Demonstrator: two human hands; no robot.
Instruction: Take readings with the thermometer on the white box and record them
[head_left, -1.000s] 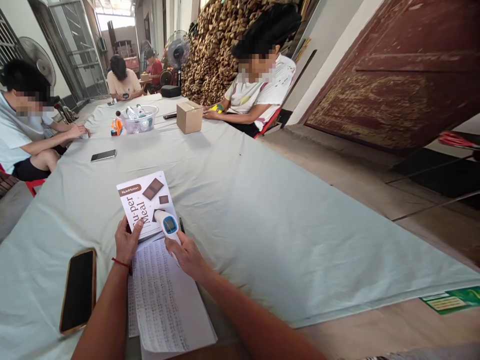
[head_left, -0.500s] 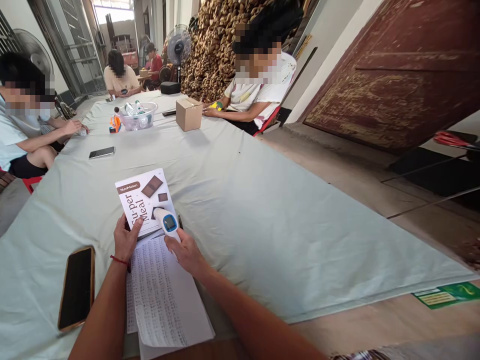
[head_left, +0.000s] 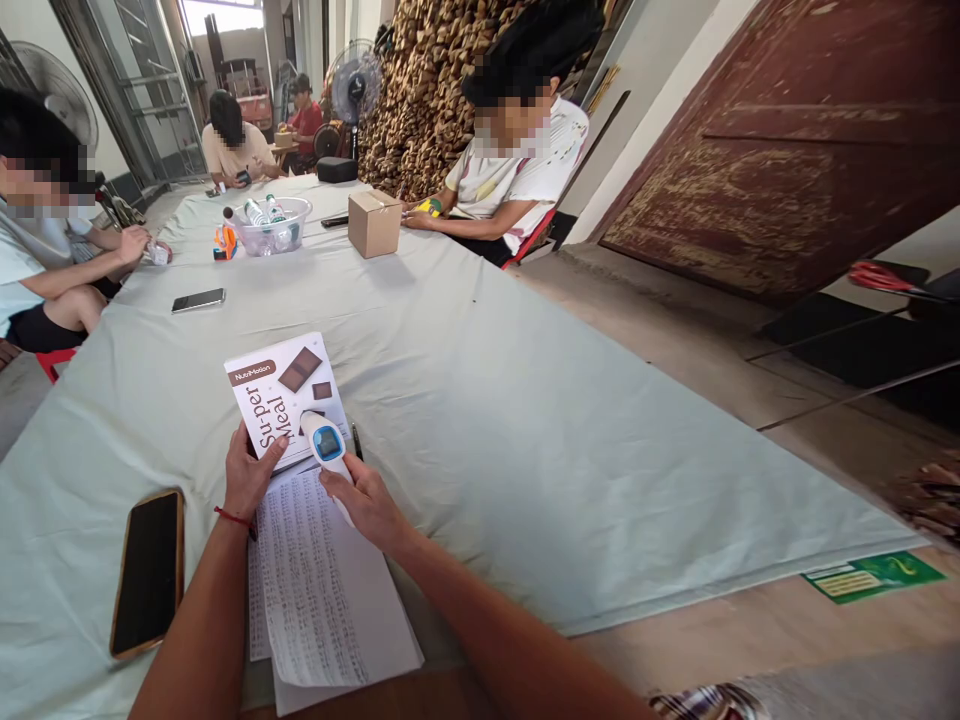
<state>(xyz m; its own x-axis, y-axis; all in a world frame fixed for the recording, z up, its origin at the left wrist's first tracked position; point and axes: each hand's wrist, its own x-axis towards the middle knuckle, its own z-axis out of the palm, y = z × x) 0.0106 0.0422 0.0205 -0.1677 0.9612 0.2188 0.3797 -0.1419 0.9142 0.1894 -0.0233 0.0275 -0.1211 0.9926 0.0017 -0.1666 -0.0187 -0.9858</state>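
My left hand (head_left: 251,470) grips the lower left edge of a white box (head_left: 259,385) printed "NutriMotion Su-per Meal" with brown squares, its thumb lying on the front. In my right hand (head_left: 371,505) is a white infrared thermometer (head_left: 328,443) with a blue-framed screen, fingers wrapped around its handle. The thermometer's head is over the lower right part of the box; whether it touches cannot be seen. Beneath my hands lie handwritten paper sheets (head_left: 337,590). A dark pen (head_left: 357,441) rests just right of the box, partly hidden.
On the cloth-covered table (head_left: 600,500) lie a black phone in a brown case (head_left: 148,572), another phone (head_left: 198,300), a cardboard box (head_left: 374,224), a basin (head_left: 274,236) of bottles and an orange tape dispenser (head_left: 225,243). Several people sit around the table and beyond.
The view has shifted slightly. The thermometer has moved a little left over the white box. Both hands keep their grip. The person at the left has moved the small item in their hands.
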